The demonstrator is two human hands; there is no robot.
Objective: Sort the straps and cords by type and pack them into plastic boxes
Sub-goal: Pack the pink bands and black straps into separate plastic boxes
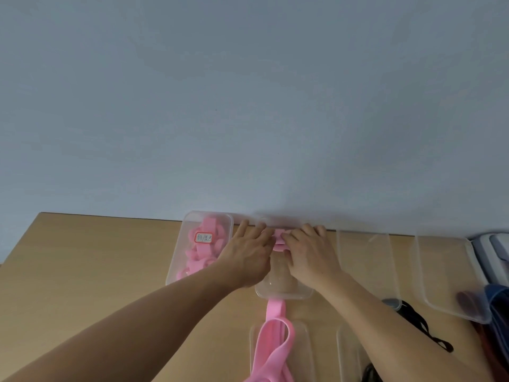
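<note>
Both hands reach into a clear plastic box (283, 293) at the table's back edge. My left hand (249, 250) and my right hand (309, 250) pinch a folded piece of pink strap (279, 238) between them at the far end of that box. More of the pink strap (274, 334) trails out over the box's near rim toward me, in loose loops. To the left stands a labelled clear box (176, 260) filled with pink straps (203, 252).
Two clear boxes (363, 260) (451, 274) stand to the right. Clear lids or boxes (305, 351) lie near the front. A black cord (421, 323) and dark blue and red straps (495, 307) lie at the right. The wall runs along the table's back edge.
</note>
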